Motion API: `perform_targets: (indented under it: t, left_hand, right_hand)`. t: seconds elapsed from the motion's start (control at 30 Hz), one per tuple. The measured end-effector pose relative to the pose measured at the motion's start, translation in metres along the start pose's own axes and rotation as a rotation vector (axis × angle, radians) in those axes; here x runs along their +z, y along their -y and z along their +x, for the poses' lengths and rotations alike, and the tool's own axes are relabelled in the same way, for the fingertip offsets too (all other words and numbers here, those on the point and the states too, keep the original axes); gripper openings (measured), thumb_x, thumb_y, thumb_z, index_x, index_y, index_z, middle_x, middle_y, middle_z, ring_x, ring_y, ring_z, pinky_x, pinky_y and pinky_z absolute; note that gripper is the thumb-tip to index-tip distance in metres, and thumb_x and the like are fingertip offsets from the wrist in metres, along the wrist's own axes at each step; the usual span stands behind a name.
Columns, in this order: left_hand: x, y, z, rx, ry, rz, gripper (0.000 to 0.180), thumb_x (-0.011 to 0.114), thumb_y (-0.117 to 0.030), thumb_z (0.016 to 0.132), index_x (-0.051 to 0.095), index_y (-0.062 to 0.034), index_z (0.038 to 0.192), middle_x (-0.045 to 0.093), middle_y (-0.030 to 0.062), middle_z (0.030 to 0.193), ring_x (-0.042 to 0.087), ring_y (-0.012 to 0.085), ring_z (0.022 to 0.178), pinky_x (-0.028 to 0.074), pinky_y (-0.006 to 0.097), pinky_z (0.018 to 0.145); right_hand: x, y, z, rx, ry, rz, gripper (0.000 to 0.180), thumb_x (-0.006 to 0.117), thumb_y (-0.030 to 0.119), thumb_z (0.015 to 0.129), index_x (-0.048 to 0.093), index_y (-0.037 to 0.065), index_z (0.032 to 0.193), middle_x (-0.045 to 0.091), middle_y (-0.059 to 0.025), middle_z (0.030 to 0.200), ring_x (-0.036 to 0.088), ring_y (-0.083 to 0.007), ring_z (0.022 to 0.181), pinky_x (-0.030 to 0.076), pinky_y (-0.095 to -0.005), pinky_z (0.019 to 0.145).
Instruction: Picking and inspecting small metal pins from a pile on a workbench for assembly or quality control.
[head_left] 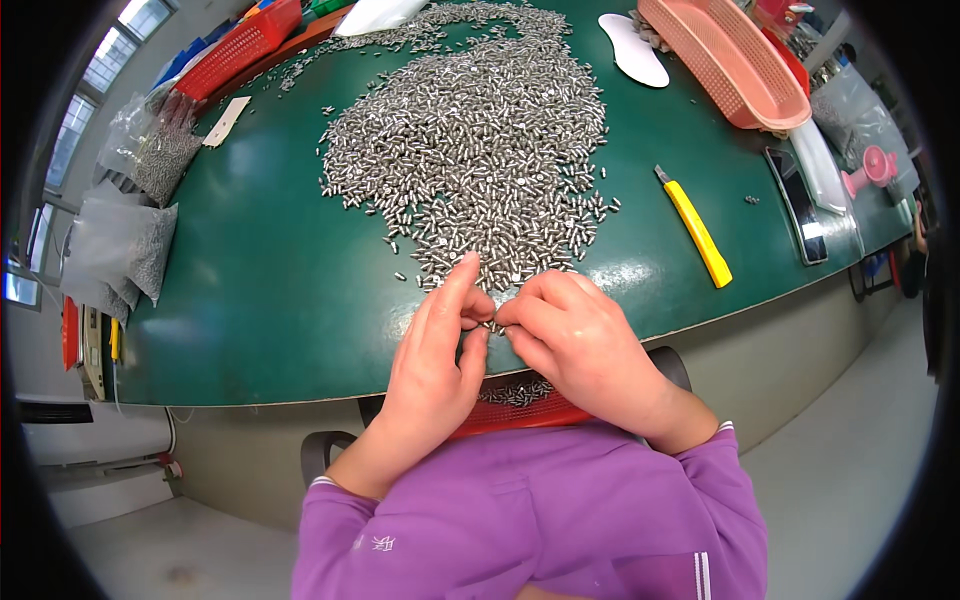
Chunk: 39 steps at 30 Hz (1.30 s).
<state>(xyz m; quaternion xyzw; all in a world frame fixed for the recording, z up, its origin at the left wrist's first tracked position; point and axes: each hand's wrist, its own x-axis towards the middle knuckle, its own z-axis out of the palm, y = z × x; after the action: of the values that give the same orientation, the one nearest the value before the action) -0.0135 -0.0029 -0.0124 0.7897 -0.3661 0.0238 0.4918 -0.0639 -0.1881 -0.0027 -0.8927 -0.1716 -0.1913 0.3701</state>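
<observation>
A few metal parts (496, 328) are bracketed by left hand (430, 350) and right hand (585, 340) at near edge of green table (250, 290); fingertips bunched, grip can't be told. Some parts seemingly done in red basket (530, 414), nearer; big pile (480, 130) left, far side.

Single head view: the left camera of a side-by-side, head-worn pair is looking down from above the near edge of the tabletop (250, 270). It is facing forward, tilting steeply down over the tabletop. The fisheye lens is bending that near edge into an arc. At close range, the left hand (432, 345) and right hand (580, 325) are filling the middle, over the tabletop's near edge; windows (110, 58) are showing farther off, beyond the tabletop's left side.
</observation>
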Motion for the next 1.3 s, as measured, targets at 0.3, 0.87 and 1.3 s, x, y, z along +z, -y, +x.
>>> perform_targets:
  t: [0.3,0.87,1.3]
  left_hand:
    - [0.001,-0.002,0.002,0.014,-0.015,0.02,0.078,0.059,0.02,0.084,0.038,-0.0026,0.156,0.061,0.0145,0.11,0.064,0.0273,0.095,0.057,0.037,0.081]
    - [-0.001,-0.005,0.002,0.021,0.006,0.066,0.081,0.062,0.018,0.083,0.036,-0.0012,0.157,0.06,0.0149,0.112,0.061,0.0247,0.088,0.055,0.036,0.079]
    - [-0.005,-0.003,0.005,-0.003,0.103,0.084,0.079,0.066,0.012,0.084,0.038,-0.0023,0.156,0.066,0.008,0.106,0.061,0.021,0.094,0.052,0.034,0.085]
  right_hand:
    - [-0.004,0.0,0.001,-0.004,0.005,0.007,0.015,0.068,-0.001,0.084,0.063,0.003,0.098,0.059,-0.012,0.094,0.059,-0.0326,0.09,0.049,-0.0434,0.081]
    - [-0.008,0.002,0.002,0.048,0.01,0.06,0.017,0.068,-0.005,0.083,0.066,0.004,0.097,0.069,-0.0082,0.094,0.067,-0.0295,0.089,0.053,-0.0414,0.082]
    - [-0.006,0.005,-0.002,0.052,0.018,-0.055,0.022,0.077,0.008,0.081,0.063,0.003,0.097,0.06,-0.0118,0.091,0.06,-0.0333,0.086,0.05,-0.0435,0.078]
